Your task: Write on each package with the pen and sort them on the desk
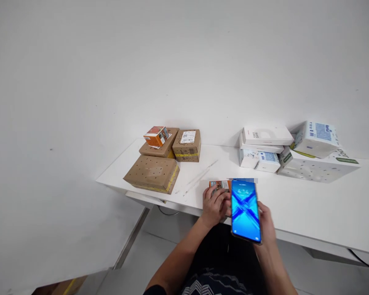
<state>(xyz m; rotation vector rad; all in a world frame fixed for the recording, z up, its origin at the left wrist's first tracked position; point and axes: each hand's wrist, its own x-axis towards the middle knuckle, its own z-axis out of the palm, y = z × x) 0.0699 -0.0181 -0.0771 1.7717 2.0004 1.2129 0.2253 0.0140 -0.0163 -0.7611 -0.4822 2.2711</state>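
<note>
I see my right hand [267,223] with its fingers wrapped around an upright smartphone with a glowing blue screen [245,210], held over the near edge of the white bench [320,200]. My left hand [214,205] grips a small orange cardboard box [220,185] resting on the bench just left of the phone. Brown cardboard parcels [153,173] sit far left, white boxes [266,139] far right.

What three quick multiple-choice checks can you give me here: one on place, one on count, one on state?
1. Where does the orange box sit?
A. on a brown box
B. on the floor
C. on the white boxes

2. How many brown boxes are on the table?
A. one
B. three
C. six

3. What state is the phone screen in?
A. lit blue
B. dark
C. cracked and grey

Answers:
1 A, it rests on the rear left brown box.
2 B, three stand at the table's left end.
3 A, the screen glows blue in the right hand, while the left hand holds a small box.
</note>
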